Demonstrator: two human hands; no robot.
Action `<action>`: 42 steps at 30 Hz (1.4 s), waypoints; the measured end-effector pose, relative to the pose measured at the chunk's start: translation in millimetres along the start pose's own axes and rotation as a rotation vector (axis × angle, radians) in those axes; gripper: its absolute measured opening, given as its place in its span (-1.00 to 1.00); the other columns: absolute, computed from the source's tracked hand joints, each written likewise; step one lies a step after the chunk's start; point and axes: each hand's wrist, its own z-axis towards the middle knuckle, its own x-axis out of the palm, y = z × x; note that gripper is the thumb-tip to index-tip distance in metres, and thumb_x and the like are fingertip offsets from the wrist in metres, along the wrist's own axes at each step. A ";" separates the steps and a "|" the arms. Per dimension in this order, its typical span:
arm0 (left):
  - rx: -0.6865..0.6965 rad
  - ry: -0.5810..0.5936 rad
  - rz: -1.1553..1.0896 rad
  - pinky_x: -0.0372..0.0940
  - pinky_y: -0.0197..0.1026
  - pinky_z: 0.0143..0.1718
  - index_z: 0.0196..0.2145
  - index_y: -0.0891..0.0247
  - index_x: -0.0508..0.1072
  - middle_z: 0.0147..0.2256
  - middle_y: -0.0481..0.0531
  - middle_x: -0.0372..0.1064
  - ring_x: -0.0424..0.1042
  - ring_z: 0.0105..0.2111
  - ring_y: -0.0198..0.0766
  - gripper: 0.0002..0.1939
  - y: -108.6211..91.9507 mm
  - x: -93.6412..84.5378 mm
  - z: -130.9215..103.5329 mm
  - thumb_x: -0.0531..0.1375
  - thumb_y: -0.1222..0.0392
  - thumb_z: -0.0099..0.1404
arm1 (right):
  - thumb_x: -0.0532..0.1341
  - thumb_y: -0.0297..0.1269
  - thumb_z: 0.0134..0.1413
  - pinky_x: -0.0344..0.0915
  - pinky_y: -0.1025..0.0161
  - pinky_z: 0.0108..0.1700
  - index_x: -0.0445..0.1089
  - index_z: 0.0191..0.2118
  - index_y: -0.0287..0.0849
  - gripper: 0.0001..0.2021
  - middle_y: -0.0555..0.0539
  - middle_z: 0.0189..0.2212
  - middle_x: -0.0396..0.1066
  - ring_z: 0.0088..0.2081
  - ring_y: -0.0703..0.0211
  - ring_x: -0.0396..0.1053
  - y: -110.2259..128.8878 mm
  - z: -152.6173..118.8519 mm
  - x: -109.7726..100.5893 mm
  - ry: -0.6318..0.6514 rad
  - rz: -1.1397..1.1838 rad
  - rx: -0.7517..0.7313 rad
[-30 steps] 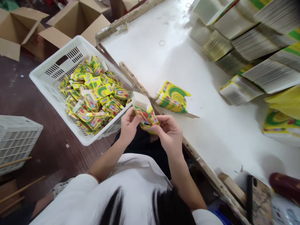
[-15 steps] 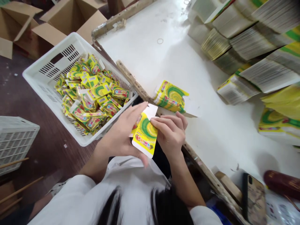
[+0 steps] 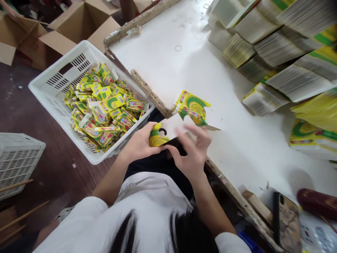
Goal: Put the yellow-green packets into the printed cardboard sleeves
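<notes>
A small yellow-green carton is between my hands, turned so that a white inner face with a dark curved mark shows. My left hand pinches its left end between thumb and fingers. Motion blurs the fingers of my right hand, which are spread at the carton's right end, the thumb near its lower edge. Just beyond, a small pile of flat yellow-green cartons lies on the white table. To the left, a white plastic basket holds many small folded cartons.
Bundled stacks of flat cartons stand at the right. A phone and a dark red cylindrical object lie at the lower right. Open cardboard boxes are at upper left, with a person's hand. Another white crate stands at left.
The carton has turned from its printed front to its white inner face. My right hand's fingers have spread, and my left hand now pinches the carton's left end. A person's hand has appeared at upper left.
</notes>
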 end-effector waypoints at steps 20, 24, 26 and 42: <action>0.308 -0.053 0.024 0.40 -0.14 -0.29 0.15 0.07 0.11 -0.03 0.07 0.36 0.53 -0.17 -0.10 -0.30 6.6 22.7 2.2 0.30 0.20 0.10 | 0.17 0.19 0.31 0.29 -0.12 0.38 -0.03 0.50 0.08 -0.22 -0.17 0.48 0.07 0.45 -0.12 0.14 -3.4 -3.6 20.2 0.333 0.709 0.311; 0.266 -0.192 -0.003 0.42 -0.07 -0.19 0.18 0.15 0.05 0.06 0.20 0.28 0.50 -0.11 -0.07 -0.26 5.9 29.1 4.0 0.30 0.21 0.12 | 0.07 -0.37 0.43 0.38 0.03 0.32 0.37 0.29 0.25 -0.54 0.01 0.44 0.18 0.37 0.05 0.30 3.5 3.7 9.0 0.286 0.412 0.113; 0.246 -0.266 0.062 0.42 0.02 -0.06 0.14 0.19 0.12 0.05 0.24 0.30 0.46 0.00 0.02 -0.29 4.4 28.1 3.2 0.32 0.22 0.10 | 0.06 -0.43 0.41 0.44 0.02 0.27 0.43 0.23 0.25 -0.53 -0.01 0.37 0.31 0.29 0.06 0.40 1.2 6.9 6.3 0.201 0.387 0.151; 0.307 -0.230 0.202 0.42 0.01 0.07 0.08 0.23 0.44 -0.01 0.15 0.53 0.53 -0.01 -0.03 -0.47 0.0 4.8 -2.5 0.37 0.22 0.14 | 0.33 -0.30 0.24 0.44 -0.09 0.24 0.58 0.02 0.00 -0.75 -0.22 0.28 0.35 0.23 -0.12 0.43 -10.7 17.8 -5.5 0.416 0.309 0.110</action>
